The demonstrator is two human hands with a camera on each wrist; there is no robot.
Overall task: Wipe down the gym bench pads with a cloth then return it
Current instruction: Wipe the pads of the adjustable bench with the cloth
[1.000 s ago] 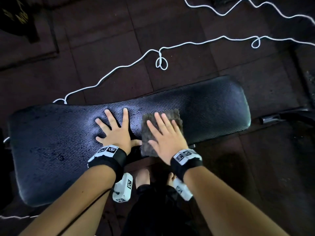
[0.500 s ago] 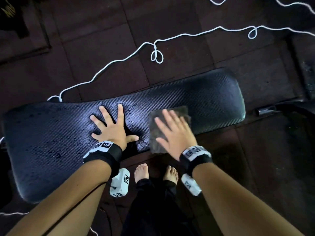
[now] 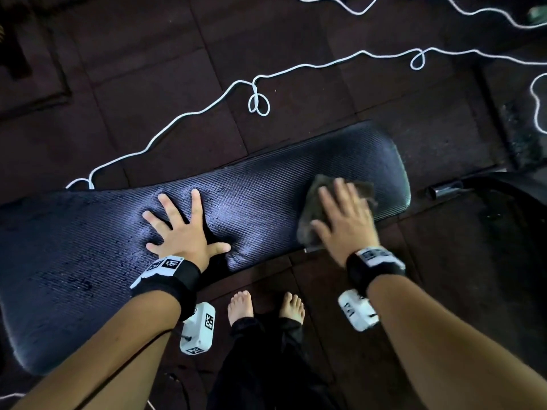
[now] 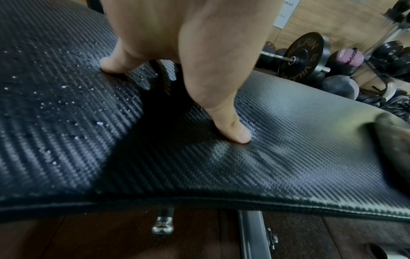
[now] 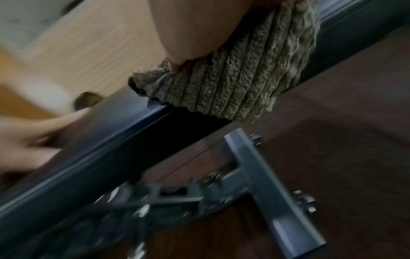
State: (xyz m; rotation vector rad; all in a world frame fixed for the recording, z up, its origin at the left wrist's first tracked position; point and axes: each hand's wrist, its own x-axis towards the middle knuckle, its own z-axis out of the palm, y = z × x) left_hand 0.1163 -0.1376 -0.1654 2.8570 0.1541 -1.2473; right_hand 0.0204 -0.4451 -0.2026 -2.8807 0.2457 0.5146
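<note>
1. Pressing flat with straight fingers, the right hand (image 3: 344, 220) pins the grey cloth (image 3: 313, 208) near the right end of the bench pad (image 3: 266, 202), over its near edge.
2. Spread wide, the left hand (image 3: 183, 232) presses the pad's middle.
3. White cord (image 3: 257, 99) lies on the floor beyond.

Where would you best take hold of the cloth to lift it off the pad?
Judging from the right wrist view, pinch the cloth's edge overhanging the bench pad's near side, coming from below the right hand; only there is it unpinned.
</note>
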